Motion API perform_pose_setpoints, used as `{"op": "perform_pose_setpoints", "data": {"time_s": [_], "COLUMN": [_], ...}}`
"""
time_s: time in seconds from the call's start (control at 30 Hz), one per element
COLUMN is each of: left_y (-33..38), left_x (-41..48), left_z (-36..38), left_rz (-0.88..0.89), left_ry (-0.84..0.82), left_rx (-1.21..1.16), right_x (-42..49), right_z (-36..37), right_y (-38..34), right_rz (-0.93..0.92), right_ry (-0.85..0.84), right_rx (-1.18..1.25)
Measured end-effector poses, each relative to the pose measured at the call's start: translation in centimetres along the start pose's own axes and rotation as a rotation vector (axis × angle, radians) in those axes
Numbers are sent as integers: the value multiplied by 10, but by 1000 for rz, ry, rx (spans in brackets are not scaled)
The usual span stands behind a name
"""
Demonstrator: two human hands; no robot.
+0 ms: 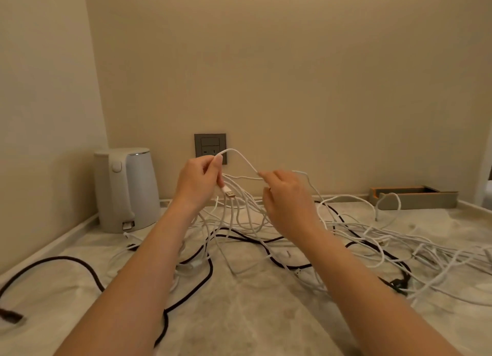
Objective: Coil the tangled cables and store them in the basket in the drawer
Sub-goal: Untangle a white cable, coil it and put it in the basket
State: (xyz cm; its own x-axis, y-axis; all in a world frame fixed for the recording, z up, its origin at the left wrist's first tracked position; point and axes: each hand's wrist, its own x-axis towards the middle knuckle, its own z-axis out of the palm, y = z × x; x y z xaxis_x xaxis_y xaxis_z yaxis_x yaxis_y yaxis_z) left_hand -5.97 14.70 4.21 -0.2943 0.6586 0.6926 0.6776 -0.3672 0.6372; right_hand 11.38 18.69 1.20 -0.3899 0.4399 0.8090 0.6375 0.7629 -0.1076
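A white cable point(241, 157) is being held above the counter point(239, 315) between the left hand point(198, 181) and right hand point(286, 196), fingers pinched on it; its USB plug point(229, 193) is hanging below the left hand. More tangled cables point(359, 238) are lying at right. No writing is legible.

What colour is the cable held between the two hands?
White; the cable arcs between the left hand and right hand, clearest in the head view.

Plain beige walls point(292, 62) meet in a corner at ten o'clock, under warm, dim light. A grey wall socket point(210, 148) sits at centre. Below, a pale marbled surface point(253, 315) carries a white kettle point(127, 190) at nine o'clock and a shallow grey tray point(415, 197) at three o'clock.
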Motion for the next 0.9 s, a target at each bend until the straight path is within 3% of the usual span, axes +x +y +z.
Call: {"op": "perform_pose_setpoints", "data": {"time_s": [0.13,0.23,0.37,0.47,0.53,0.77,0.9], "left_y": [11,35,45,49,44,19,8], "left_x": [28,52,62,54,49,17,2], "left_z": [-9,-18,-14,-10,-8,-1,6], "left_rz": [11,-50,-211,-262,-268,-305,-304], "left_ry": [-13,28,84,15,-37,-50,-2], "left_rx": [75,-30,-260,-342,-395,-170,-109], "right_x": [13,40,71,75,69,48,44], "right_z": [7,-3,-12,-11,-4,10,16], "right_y": [-7,-20,-26,-25,-24,-15,-16], "right_rz": [-132,-154,2,-52,-65,374,571], "right_ry": [72,8,-140,-177,-115,-161,-72], "right_rx": [-185,-36,302,183,187,803,1050]}}
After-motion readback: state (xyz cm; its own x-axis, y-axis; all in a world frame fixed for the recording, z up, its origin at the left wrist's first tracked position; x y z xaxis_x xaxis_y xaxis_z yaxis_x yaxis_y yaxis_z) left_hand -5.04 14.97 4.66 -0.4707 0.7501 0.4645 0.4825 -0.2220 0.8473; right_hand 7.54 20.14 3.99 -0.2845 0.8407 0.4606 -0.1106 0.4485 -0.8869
